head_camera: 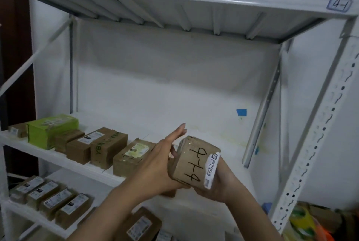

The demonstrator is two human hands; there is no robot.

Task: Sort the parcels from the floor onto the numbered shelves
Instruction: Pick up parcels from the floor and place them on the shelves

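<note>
- Item in hand: small brown cardboard parcel wrapped in clear tape (pixel 191 160), marked "4-1-4" in black pen, a white printed label (pixel 211 171) folded over its 3 o'clock edge.
- Location: parcel is off the shelf, held in the air in front of the white metal middle shelf (pixel 204 130), at about 5 o'clock from the shelf's bare centre, just beside the nearest of the brown boxes lined up along the shelf front (pixel 134 155).
- Left hand (pixel 155 165): flat against the parcel's 9 o'clock side, fingers stretched toward 1 o'clock, not curled; it steadies rather than clamps.
- Right hand (pixel 223 188): under and around the 5 o'clock end, closed on the parcel and carrying it.
- Handling judgement: looks light and stiff; compact carton, corners hold their shape. Tape skin is glossy, probably slick, so palms on opposite faces beat a fingertip pinch. Avoid pulling on the loose label flap.
- Orientation: long axis runs roughly 11 to 5 o'clock; written face is up, toward the camera, digits read along that axis.
- Shelf tag "4-1" (pixel 339 5) sits on the upper beam at 1 o'clock; it appears to match the start of the pen mark.
</note>
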